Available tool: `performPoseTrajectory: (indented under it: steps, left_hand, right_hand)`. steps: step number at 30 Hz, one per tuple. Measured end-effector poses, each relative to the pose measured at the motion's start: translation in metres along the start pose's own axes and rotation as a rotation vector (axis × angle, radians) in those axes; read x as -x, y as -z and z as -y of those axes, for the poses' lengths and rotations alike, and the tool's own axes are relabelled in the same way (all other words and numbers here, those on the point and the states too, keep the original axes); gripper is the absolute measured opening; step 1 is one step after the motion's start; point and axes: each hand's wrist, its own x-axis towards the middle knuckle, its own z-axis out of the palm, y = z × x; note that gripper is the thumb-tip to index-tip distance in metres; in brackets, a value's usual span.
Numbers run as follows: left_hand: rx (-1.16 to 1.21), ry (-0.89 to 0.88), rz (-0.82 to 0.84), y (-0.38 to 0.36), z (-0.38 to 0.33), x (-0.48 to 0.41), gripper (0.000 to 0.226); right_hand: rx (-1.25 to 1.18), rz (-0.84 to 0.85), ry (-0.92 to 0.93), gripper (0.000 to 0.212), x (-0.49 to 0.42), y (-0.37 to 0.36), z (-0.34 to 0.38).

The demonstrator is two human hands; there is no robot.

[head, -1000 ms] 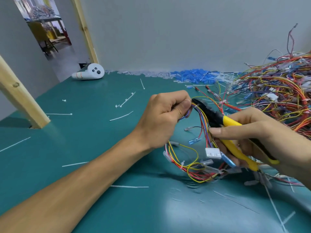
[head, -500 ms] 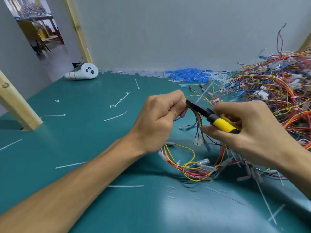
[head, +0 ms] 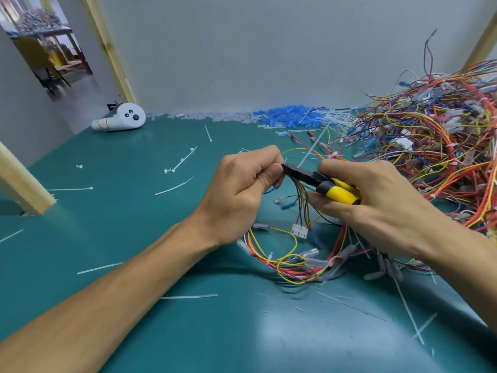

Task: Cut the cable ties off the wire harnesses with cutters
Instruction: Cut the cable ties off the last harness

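My left hand [head: 242, 189] pinches the top of a wire harness [head: 290, 254] between thumb and fingers, lifted above the green table [head: 134, 211]. The harness hangs down in loops of red, yellow and blue wires with white connectors, its lower loops resting on the table. My right hand [head: 376, 208] grips yellow-handled cutters [head: 330, 189]. Their black jaws point left and reach the wires right at my left thumb. Whether the jaws are closed on a tie is hidden by my fingers. White ties still circle the lower loops.
A big tangled pile of harnesses [head: 435, 146] fills the right side. Blue and clear terminal sleeves [head: 282, 119] lie along the back wall. Cut white ties [head: 177, 187] are scattered over the table. A white controller [head: 121, 121] lies at back left, wooden posts [head: 24, 189] at left.
My right hand turned over and swung the cutters from upright to pointing left, bringing the jaws to the wires at my left thumb. The hanging wires shifted slightly.
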Motion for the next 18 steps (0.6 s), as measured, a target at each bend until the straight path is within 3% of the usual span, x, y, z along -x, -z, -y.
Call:
performPoseTrajectory:
  steps: [3, 7, 14, 18]
  left_hand:
    - [-0.020, -0.011, -0.008, -0.0004, 0.0010, 0.0003, 0.031]
    - [-0.018, -0.008, -0.023, -0.0005, 0.0019, 0.0001, 0.030]
    - [-0.044, -0.005, -0.031, -0.0024, 0.0074, 0.0009, 0.029]
    - [-0.065, -0.047, -0.035, -0.0033, 0.0067, -0.0003, 0.030]
  right_hand:
    - [0.084, 0.012, -0.031, 0.038, 0.0006, -0.0011, -0.0011]
    - [0.010, -0.061, -0.033, 0.035, -0.0003, -0.0041, -0.0008]
    - [0.166, 0.023, -0.070, 0.041, -0.0004, -0.0084, 0.0001]
    - [0.114, -0.024, -0.074, 0.044, -0.0001, -0.0084, 0.0008]
